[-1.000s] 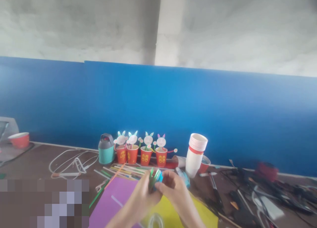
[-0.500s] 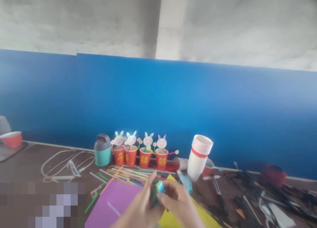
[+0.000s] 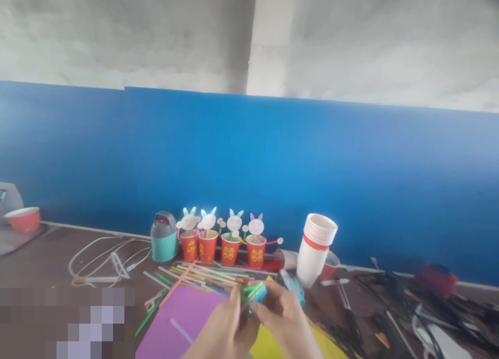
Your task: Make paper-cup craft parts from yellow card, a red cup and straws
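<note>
My left hand (image 3: 224,322) and my right hand (image 3: 286,317) meet low in the middle of the head view. Between their fingertips is a small shiny green and blue object (image 3: 255,292); its kind is too blurred to make out. Both hands are closed on it, the right thumb and fingers pinching its blue side. Part of it is hidden behind the fingers. Under the left wrist lies a purple sheet (image 3: 167,317) with a pale strip on it, and below the right hand a yellow sheet (image 3: 323,335).
Behind the hands lie many coloured sticks (image 3: 202,276). Several red paper cups (image 3: 230,251) with rabbit-face figures line the back. A turquoise container (image 3: 163,244) stands left of them, a stack of white cups (image 3: 312,260) right. Black cables (image 3: 390,296) and a pen (image 3: 346,307) lie rightward.
The green and blue object has turned between my fingers, and more of its green part shows. My left fingers have shifted slightly. The view has moved a little.
</note>
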The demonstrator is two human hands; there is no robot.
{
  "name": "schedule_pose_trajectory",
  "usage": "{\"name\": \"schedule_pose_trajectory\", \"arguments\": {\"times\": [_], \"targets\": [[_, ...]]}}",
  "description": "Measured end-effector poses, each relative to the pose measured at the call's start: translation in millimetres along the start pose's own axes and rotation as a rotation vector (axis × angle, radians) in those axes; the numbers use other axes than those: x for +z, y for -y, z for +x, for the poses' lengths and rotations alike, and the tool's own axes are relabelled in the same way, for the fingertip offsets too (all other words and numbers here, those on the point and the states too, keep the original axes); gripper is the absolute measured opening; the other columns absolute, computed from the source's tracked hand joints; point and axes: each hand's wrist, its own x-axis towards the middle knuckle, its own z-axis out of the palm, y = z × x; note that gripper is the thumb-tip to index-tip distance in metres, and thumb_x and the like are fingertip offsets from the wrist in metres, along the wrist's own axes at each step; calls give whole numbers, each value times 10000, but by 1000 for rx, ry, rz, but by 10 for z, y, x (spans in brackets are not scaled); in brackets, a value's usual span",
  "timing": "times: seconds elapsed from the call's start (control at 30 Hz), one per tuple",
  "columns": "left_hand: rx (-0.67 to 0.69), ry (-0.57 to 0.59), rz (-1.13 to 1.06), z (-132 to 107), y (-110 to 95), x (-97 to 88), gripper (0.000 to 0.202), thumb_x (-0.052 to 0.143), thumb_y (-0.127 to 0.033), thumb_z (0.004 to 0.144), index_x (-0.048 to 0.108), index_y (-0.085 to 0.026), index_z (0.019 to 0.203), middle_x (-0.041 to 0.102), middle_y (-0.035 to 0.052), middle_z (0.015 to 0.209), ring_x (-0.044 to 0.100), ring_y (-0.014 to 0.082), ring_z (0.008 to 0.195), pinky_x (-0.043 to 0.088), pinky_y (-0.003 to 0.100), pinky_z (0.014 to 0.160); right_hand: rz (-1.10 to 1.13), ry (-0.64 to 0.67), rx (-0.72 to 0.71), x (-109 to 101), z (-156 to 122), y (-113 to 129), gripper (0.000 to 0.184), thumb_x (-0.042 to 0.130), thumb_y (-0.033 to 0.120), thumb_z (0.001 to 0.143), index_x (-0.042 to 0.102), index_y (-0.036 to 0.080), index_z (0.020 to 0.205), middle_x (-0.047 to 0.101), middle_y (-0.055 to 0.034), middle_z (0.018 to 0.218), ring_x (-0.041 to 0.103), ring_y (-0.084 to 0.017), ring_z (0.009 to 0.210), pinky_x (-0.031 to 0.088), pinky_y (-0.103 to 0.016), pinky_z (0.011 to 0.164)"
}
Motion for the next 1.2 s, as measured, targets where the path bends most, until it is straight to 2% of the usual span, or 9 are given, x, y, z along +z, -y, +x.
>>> {"name": "schedule_pose_trajectory", "arguments": {"times": [0.1,0.23,0.43,0.77,0.97,1.1,1.2], "targets": [[12,28,-12,-12,-30,-31,439,513,-369,865,500,-179,1261,681,113,883,626,223,751,475,266,672,18,-12,10,38,-25,41,295,792,391,647,721,176,836,720,-68,763,672,-241,764,527,-332,732],[6,43,-6,-14,-67,-39,404,473,-338,884,486,-185,1257,679,101,889,633,219,768,470,262,679,36,-37,24,75,-46,98,299,802,385,640,736,181,847,724,-61,769,672,-235,785,526,-315,752],[-8,79,178,-3,-149,-27,391,417,-284,894,441,-134,1254,673,135,978,645,247,865,465,291,718,22,-24,0,63,-40,91,263,789,370,665,737,173,833,729,-64,779,663,-216,764,515,-282,726],[-88,107,236,15,-290,-11,399,337,-276,917,482,-115,1253,697,123,929,651,220,747,430,266,637,-25,-16,11,53,-41,79,263,769,398,687,754,175,826,727,-61,754,662,-231,773,513,-298,738],[-44,117,155,39,-289,-24,324,369,-251,897,573,-142,1124,681,100,916,639,219,794,433,262,705,-90,48,28,32,-55,137,282,748,420,708,755,174,845,726,-76,809,656,-248,826,505,-313,770],[8,67,9,36,-259,-11,312,424,-320,908,550,-172,1151,653,75,917,593,200,807,436,263,736,-61,14,31,34,-45,156,293,751,433,699,759,186,857,729,-69,801,655,-247,826,506,-321,782],[-42,45,-106,8,-235,-8,350,440,-437,912,562,-172,1106,607,39,803,524,150,673,423,241,641,-64,-30,42,-1,-28,175,346,754,467,681,760,181,876,720,-71,762,644,-233,755,516,-315,713]]}}
